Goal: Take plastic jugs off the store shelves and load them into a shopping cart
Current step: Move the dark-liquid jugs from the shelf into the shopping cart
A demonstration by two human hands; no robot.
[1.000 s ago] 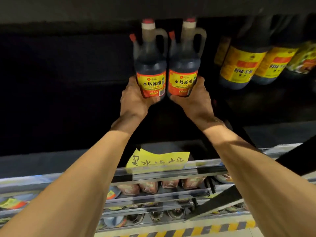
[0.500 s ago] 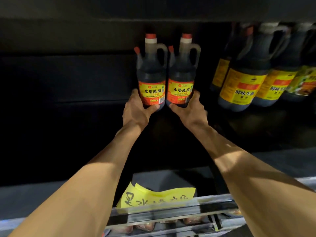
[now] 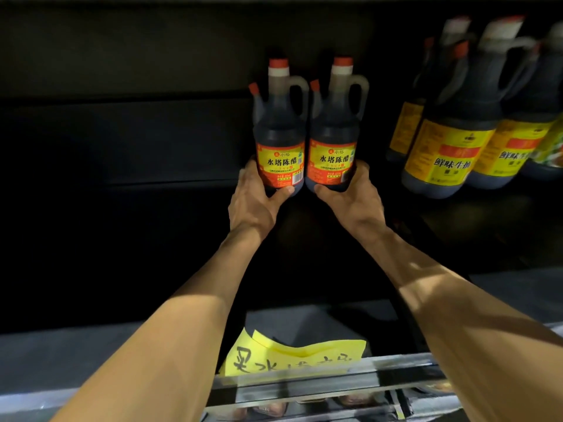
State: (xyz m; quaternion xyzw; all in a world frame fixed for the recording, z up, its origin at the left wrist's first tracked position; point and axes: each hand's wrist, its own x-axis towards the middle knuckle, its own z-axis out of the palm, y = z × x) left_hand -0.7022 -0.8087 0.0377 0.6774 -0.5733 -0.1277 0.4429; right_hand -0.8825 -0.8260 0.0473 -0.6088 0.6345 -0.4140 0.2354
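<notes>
dark shelf [image 3: 152, 141], two jugs [image 3: 280, 138] upright, touching, side by side. left hand [image 3: 254, 205] grips left jug base, right hand [image 3: 350, 202] grips right one; long axes vertical, cart unseen.

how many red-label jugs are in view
2. The left jug is gripped at its base by the left hand; the right jug by the right hand. Others may hide in the dark shelf.

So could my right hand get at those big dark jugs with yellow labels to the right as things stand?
Probably not right now: the right hand grips a red-labelled dark jug. The path across to the yellow-labelled jugs looks open once it lets go.
</notes>
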